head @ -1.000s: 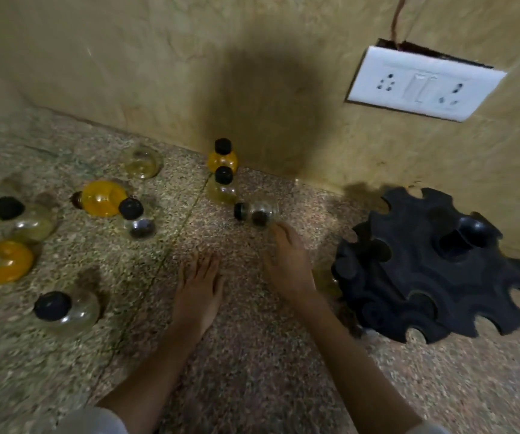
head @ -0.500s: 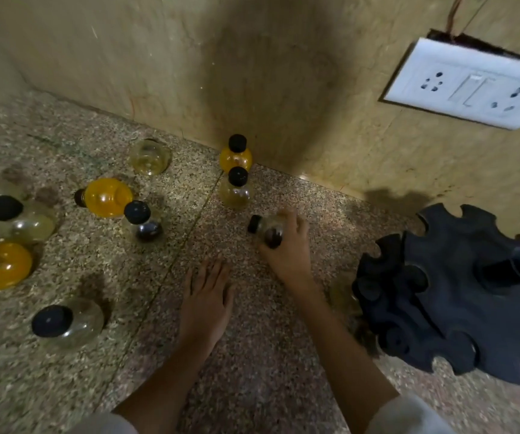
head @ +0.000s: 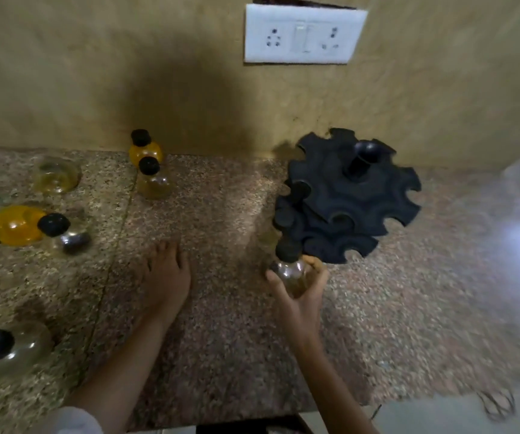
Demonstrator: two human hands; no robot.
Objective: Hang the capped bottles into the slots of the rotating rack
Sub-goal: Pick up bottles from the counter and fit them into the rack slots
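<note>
At far left, front: a front clear bottle (head: 17,349) with a black cap rests tilted on the speckled stone bench (head: 221,355), partly cut off by the picture's edge.
Left, mid-depth: a toppled orange bottle (head: 14,225) lies on its side, cap pointing left; a clear capped bottle (head: 67,239) sits just beside it on its right, seemingly touching.
Left, further back: a pale bottle (head: 55,175) stands apart from the others; blurred, and its cap cannot be made out.
By the wall: an upright orange bottle (head: 145,151) with a black cap stands close to the wall (head: 96,73); a pale yellow bottle (head: 154,184), also black-capped, stands just in front of it.
Left hand (head: 166,277): palm down on the bench, fingers straight and together, holding nothing.
Right hand (head: 302,296): fingers curled round the body of the held bottle (head: 290,272), gripping it from below.
Held bottle: clear, upright, black cap on top, off the bench, with the cap at the front-left edge of the rack; contact cannot be told.
Rack (head: 346,198): black, tiers of notched discs round a central post, standing on the bench near the wall.
Upper right: a white socket plate (head: 305,34) is on the wall above the rack.
</note>
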